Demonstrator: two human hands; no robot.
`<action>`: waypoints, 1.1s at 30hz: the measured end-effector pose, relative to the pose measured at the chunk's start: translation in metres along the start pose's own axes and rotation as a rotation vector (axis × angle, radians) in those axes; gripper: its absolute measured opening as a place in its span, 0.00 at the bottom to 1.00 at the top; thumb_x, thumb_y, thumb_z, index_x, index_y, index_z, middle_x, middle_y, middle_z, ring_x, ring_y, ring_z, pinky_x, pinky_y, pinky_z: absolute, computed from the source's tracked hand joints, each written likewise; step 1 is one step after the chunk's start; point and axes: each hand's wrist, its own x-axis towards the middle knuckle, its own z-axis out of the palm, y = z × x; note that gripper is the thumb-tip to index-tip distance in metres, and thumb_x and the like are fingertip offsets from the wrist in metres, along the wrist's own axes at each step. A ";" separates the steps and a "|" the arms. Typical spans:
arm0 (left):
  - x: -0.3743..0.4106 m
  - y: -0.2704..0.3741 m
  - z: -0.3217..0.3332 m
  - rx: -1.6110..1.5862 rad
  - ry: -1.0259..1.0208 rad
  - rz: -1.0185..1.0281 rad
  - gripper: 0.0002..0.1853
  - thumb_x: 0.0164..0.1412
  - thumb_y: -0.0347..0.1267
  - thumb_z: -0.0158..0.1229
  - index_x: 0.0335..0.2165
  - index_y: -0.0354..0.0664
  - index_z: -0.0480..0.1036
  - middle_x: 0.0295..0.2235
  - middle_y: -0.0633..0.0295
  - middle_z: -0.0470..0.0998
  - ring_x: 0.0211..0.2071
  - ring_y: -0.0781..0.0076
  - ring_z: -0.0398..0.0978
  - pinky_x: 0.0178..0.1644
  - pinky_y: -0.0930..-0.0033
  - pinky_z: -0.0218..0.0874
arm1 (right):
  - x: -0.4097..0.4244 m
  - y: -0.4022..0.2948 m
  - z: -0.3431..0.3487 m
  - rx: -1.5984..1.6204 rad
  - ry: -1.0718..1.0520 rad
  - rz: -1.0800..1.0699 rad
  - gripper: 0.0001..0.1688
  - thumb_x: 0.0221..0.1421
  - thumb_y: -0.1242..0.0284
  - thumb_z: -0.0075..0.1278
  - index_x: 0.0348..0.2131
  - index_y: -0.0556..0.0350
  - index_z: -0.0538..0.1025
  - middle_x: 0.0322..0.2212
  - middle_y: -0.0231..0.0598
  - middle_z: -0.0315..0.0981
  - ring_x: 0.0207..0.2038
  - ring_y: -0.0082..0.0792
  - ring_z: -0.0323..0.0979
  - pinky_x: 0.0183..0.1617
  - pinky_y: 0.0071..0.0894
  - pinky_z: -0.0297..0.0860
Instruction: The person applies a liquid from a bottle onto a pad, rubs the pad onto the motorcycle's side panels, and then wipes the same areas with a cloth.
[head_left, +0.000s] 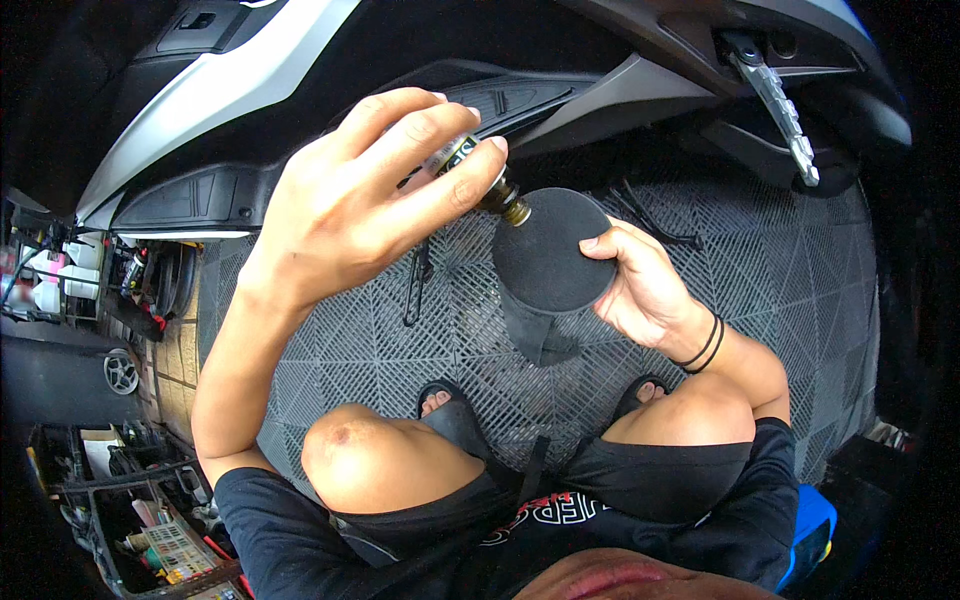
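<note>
My left hand, raised at the upper left, is closed around a small dark glass bottle with a printed label. The bottle is tilted, its mouth at the upper left edge of a round black pad; whether any liquid leaves it cannot be told. In my right hand is this pad, thumb on its face and the fingers mostly hidden behind. A dark flap, perhaps cloth, shows below the pad.
A scooter's body panel and metal footpeg are ahead. Black straps lie on the grey grid floor mat. Crates of tools and supplies stand at lower left, a blue object at lower right.
</note>
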 end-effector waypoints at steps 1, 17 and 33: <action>-0.002 0.001 0.001 -0.001 0.000 0.002 0.22 0.48 0.29 0.59 0.45 0.50 0.78 0.43 0.59 0.77 0.44 0.59 0.76 0.44 0.63 0.74 | -0.001 -0.002 0.002 -0.010 0.000 0.008 0.22 0.56 0.82 0.42 0.51 0.68 0.70 0.47 0.49 0.74 0.48 0.41 0.76 0.56 0.47 0.72; -0.021 -0.011 0.014 0.012 0.267 -0.053 0.23 0.42 0.27 0.63 0.42 0.50 0.79 0.42 0.62 0.77 0.44 0.60 0.76 0.45 0.66 0.74 | 0.011 -0.031 0.065 -0.359 0.078 0.049 0.24 0.55 0.81 0.41 0.52 0.68 0.69 0.48 0.47 0.74 0.49 0.38 0.76 0.58 0.41 0.72; -0.040 -0.026 -0.006 0.110 0.107 -0.032 0.22 0.43 0.29 0.64 0.42 0.51 0.80 0.44 0.61 0.77 0.46 0.60 0.76 0.46 0.64 0.73 | 0.040 0.017 0.050 0.011 -0.047 -0.006 0.23 0.58 0.80 0.41 0.54 0.66 0.68 0.51 0.48 0.72 0.53 0.40 0.73 0.60 0.45 0.68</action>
